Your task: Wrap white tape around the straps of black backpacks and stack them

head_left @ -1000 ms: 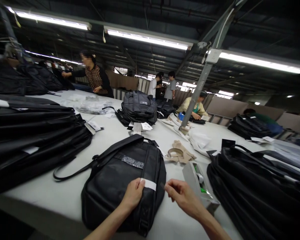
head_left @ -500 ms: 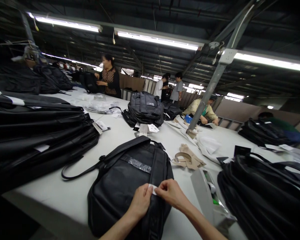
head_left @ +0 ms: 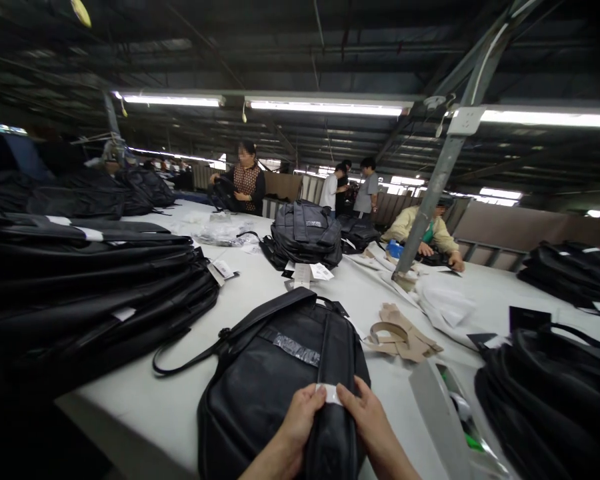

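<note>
A black backpack (head_left: 260, 400) lies on the white table in front of me, its back panel and shoulder straps facing up. Around its right shoulder strap (head_left: 336, 353) runs a white paper band (head_left: 331, 394). My left hand (head_left: 300, 417) grips the strap's left edge, thumb on the band. From the other side, my right hand (head_left: 367, 413) holds the same strap, its thumb pressing the band and its fingers curled round the edge, partly hidden. A strip of clear plastic film (head_left: 296, 349) covers a patch on the back panel.
Stacked black bags stand at left (head_left: 95, 287) and right (head_left: 555, 400). Beyond my backpack sits another backpack pile (head_left: 305, 233) with tags. Brown paper (head_left: 405, 333), an open grey box (head_left: 445, 413) and a metal post (head_left: 433, 193) are to the right. Co-workers stand farther back.
My right hand has gone from pinching the end of the white band to wrapping round the strap, thumb on the band. The band now lies across the strap. The camera view has shifted.
</note>
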`<state>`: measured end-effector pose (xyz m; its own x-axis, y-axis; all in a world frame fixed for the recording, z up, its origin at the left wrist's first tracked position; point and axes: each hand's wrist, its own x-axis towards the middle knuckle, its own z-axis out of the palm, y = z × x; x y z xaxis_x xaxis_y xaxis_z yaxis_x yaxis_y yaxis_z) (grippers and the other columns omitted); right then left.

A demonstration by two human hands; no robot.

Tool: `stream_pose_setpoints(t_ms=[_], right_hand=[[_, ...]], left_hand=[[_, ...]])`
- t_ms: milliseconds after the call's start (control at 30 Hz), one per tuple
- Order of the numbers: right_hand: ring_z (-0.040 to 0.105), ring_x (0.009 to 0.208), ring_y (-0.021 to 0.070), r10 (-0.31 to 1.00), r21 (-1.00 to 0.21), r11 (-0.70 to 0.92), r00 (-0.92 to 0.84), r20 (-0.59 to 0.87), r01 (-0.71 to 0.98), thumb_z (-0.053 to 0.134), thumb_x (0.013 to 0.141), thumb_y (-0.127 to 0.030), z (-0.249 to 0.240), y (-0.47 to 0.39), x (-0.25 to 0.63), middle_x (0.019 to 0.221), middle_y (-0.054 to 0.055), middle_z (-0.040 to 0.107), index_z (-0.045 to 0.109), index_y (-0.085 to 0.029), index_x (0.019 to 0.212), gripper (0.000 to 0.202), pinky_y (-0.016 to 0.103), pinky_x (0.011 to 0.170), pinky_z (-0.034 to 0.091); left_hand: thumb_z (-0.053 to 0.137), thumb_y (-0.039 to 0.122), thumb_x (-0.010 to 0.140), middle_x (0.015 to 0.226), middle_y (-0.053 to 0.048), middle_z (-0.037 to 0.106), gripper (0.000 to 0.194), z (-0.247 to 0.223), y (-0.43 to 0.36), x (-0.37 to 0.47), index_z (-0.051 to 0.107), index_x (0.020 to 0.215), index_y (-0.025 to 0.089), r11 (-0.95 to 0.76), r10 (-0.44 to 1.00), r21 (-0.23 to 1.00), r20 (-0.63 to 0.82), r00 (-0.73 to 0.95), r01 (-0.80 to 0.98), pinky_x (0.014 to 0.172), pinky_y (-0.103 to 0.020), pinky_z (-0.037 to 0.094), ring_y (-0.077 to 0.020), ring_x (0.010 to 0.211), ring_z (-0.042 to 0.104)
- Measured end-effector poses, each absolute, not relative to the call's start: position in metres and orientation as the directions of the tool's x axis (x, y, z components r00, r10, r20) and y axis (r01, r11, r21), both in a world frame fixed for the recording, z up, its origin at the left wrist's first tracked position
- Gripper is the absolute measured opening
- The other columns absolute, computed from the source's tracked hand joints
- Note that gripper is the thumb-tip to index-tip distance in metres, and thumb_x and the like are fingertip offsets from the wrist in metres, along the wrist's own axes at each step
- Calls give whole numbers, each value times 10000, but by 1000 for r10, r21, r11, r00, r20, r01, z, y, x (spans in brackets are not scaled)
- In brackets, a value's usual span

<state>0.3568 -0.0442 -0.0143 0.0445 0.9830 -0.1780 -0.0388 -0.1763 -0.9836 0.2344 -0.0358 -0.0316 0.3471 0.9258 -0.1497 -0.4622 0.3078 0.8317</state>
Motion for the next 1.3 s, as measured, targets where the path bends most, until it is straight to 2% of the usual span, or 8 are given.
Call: stream_pose_setpoints(t_ms=[133,333,467,667,767,900,1033,1300], right_hand=[[600,532,198,980,-973,-198,-21,-196,-121,718,584,-513,2,-45,368,571,11,634,501,-144,1026,615,278,518,454],[648,617,219,952,-949,-298,-97,-289,-98,724,585,-431,7,-44,437,652,33,680,581,-153,970,496,283,562,479],[644,577,236,957,-960,-276,-82,-278,40,651,613,-507,-16,-44,466,602,33,668,563,-144,1034,563,306,534,471],[648,682,311,977,-771,-208,171,-130,602,548,601,-609,-52,-42,518,595,61,652,551,-139,1054,654,407,672,492],[637,753,323,981,-562,-79,164,102,824,480,667,-580,-52,-41,532,757,112,669,525,-133,1105,628,449,726,483],[568,991,330,886,-385,165,35,461,908,444,722,-486,-35,-45,517,1031,158,620,562,-144,1037,480,475,881,428],[564,1012,307,914,-565,129,124,387,815,491,722,-509,6,-47,474,1075,115,626,588,-201,1029,446,455,926,413],[548,1084,246,980,-997,-62,-192,-51,-51,483,739,-659,90,-6,330,1106,131,620,601,-148,1039,605,382,920,427]], left_hand=[[475,650,717,639,-53,596,528,-5,-44,209,600,746,139,237,927,954,-166,336,-183,623,-304,439,-186,592,561],[368,538,810,1048,-110,602,450,16,-49,85,549,1009,178,62,898,771,234,-373,634,924,-384,373,-272,1034,528],[395,439,799,1206,-173,529,525,-16,-70,76,436,1192,95,190,922,780,66,-381,596,960,-361,359,-257,1139,485],[273,587,822,728,-76,638,536,-5,-73,87,592,748,162,146,977,858,-47,-208,493,665,-302,449,-217,743,603],[484,549,741,930,-91,625,489,4,-34,70,555,1011,147,164,962,870,-37,-271,464,726,-282,430,-217,912,565],[670,457,572,572,-23,563,421,-6,5,71,617,805,111,321,946,867,-314,-82,381,468,-260,371,-159,513,513],[708,290,494,371,66,366,217,21,22,75,589,569,124,371,909,884,-408,82,286,386,-211,262,-68,359,314],[606,213,655,571,44,492,341,163,56,128,585,984,125,99,980,984,-122,157,148,452,-167,320,-32,430,371]])
